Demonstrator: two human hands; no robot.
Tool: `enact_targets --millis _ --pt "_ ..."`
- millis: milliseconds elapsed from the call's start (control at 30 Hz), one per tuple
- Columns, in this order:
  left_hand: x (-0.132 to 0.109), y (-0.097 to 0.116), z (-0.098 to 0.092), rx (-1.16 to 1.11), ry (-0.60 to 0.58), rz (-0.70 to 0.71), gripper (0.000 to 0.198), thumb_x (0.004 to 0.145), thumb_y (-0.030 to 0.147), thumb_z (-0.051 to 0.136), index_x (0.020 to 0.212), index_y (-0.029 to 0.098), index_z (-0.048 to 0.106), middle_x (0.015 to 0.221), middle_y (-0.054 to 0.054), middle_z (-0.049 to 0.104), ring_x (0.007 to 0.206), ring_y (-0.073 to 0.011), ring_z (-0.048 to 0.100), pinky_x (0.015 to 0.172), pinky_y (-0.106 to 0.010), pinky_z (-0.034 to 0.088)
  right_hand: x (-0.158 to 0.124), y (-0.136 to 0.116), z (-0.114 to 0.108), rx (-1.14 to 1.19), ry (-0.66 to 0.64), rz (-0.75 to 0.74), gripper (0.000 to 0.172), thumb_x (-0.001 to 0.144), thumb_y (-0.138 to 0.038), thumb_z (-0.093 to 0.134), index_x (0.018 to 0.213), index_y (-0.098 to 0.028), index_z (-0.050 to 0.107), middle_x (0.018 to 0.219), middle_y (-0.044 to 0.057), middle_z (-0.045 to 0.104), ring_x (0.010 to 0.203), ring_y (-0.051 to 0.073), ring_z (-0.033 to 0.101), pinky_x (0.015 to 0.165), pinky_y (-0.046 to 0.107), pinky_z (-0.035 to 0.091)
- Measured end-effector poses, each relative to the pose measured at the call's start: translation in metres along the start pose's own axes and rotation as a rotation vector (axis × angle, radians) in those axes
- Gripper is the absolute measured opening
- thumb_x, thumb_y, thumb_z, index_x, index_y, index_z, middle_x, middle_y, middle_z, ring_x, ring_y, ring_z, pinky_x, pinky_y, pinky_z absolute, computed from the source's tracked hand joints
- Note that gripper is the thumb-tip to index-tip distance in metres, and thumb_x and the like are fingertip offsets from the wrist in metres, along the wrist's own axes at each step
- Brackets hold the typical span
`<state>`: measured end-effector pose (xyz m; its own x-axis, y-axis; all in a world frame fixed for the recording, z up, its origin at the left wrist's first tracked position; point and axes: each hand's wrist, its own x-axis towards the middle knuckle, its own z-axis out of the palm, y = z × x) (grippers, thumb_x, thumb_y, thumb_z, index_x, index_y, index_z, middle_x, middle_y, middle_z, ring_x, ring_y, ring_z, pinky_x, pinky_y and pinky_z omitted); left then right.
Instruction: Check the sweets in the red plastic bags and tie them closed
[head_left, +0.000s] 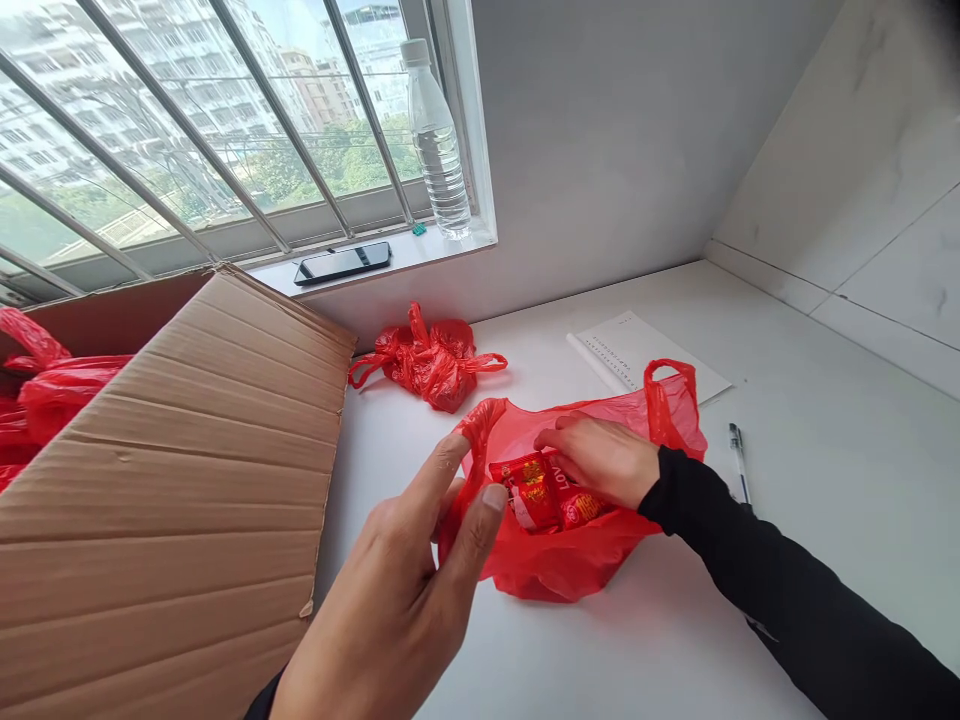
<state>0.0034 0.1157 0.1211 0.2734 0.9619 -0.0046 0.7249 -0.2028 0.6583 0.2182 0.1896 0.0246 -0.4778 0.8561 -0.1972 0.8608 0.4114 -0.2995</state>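
Against red bag (pixel 559 575), hands (pixel 401 585) (pixel 611 462) half open

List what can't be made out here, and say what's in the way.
All in the head view:
- Whether the right hand grips any red packets: its own back covers that.
- What lies lower in the open red bag: the upper packets and crumpled plastic hide it.
- What the tied red bag holds: its wrinkled plastic.
- The rest of the cardboard box: cut off by the left edge.
- Writing on the white paper: too small.
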Motion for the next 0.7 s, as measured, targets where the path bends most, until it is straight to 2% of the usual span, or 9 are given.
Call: enact_targets --millis 67,200,400,567,700 --pt "0.001 0.0 0.0 0.013 0.005 0.008 0.046 0.101 0.042 0.049 0.146 0.034 0.044 0.059 0.009 0.044 0.049 -0.0106 0.035 0.044 -0.018 0.037 -0.003 0.001 -0.004 -0.007 -0.027 0.004 0.031 0.096 -0.018 0.047 0.12 -0.023 0.066 0.114 0.01 0.07 0.103 0.025 0.067 0.07 0.031 0.041" --pt "-0.002 -0.003 0.002 0.004 0.02 0.0 0.045 0.1 0.043 0.05 0.144 0.035 0.047 0.059 0.009 0.046 0.049 -0.0109 0.037 0.044 -0.019 0.039 -0.011 -0.002 -0.012 -0.052 -0.154 -0.018 0.018 0.091 -0.026 0.058 0.104 -0.019 0.068 0.101 0.01 0.073 0.094 0.026 0.068 0.066 0.032 0.04" --pt "-0.013 0.002 0.005 -0.042 0.026 -0.122 0.052 0.098 0.051 0.051 0.147 0.036 0.048 0.067 0.003 0.061 0.058 -0.0141 0.05 0.047 -0.02 0.045 -0.019 -0.022 -0.006 -0.089 -0.299 -0.129 0.02 0.078 -0.034 0.071 0.093 -0.021 0.072 0.087 0.008 0.075 0.078 0.025 0.069 0.058 0.031 0.038" --pt "-0.013 0.008 0.004 -0.08 0.039 -0.098 0.048 0.096 0.048 0.055 0.142 0.033 0.055 0.066 0.002 0.063 0.055 -0.0139 0.049 0.046 -0.021 0.046 -0.015 -0.033 0.004 -0.122 -0.303 -0.182 0.028 0.077 -0.029 0.072 0.105 -0.026 0.071 0.09 0.007 0.075 0.083 0.028 0.071 0.059 0.032 0.041" --pt "-0.013 0.004 0.004 -0.075 0.047 -0.115 0.053 0.096 0.049 0.054 0.145 0.031 0.052 0.071 0.0 0.066 0.056 -0.014 0.053 0.045 -0.021 0.047 -0.014 -0.038 0.007 -0.138 -0.301 -0.173 0.028 0.082 -0.03 0.066 0.109 -0.023 0.07 0.096 0.011 0.075 0.088 0.031 0.071 0.065 0.036 0.046"
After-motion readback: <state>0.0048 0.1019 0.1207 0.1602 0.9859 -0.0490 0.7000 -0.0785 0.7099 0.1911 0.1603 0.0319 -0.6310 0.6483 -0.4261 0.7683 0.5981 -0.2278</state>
